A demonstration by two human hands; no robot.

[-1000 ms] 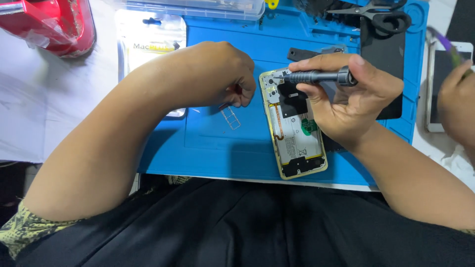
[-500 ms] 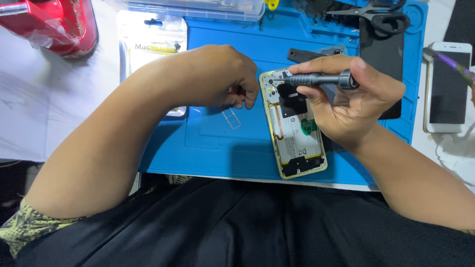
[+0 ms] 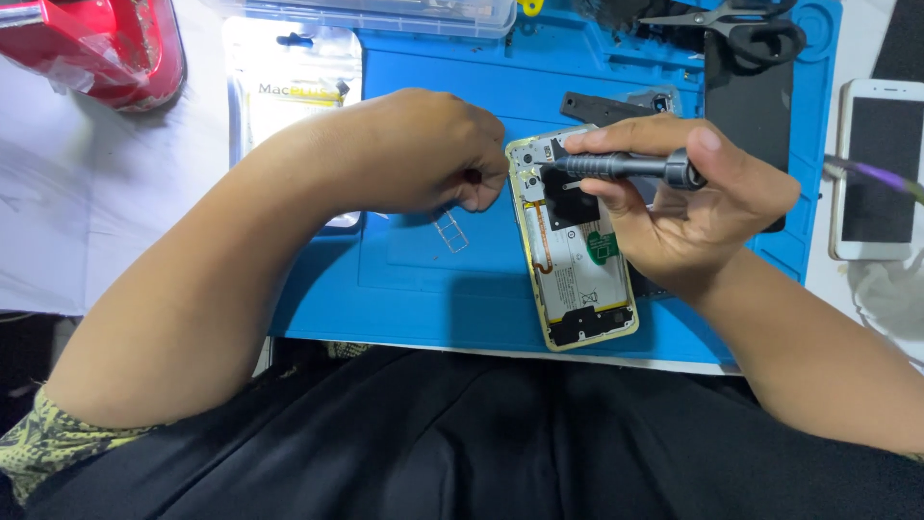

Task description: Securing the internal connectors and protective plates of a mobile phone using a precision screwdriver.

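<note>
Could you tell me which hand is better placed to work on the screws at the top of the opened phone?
Probably the right hand: it holds the screwdriver, tip at the opened phone. The left hand only rests beside it.

A blue work mat [image 3: 423,289] covers the white surface [image 3: 96,221]. On the mat lie black scissors [image 3: 741,24], a dark flat panel [image 3: 746,106], a small metal card tray [image 3: 450,232] and a clear packet [image 3: 289,87]. A red object [image 3: 106,48] sits far left; a white phone [image 3: 874,169] lies right of the mat
</note>
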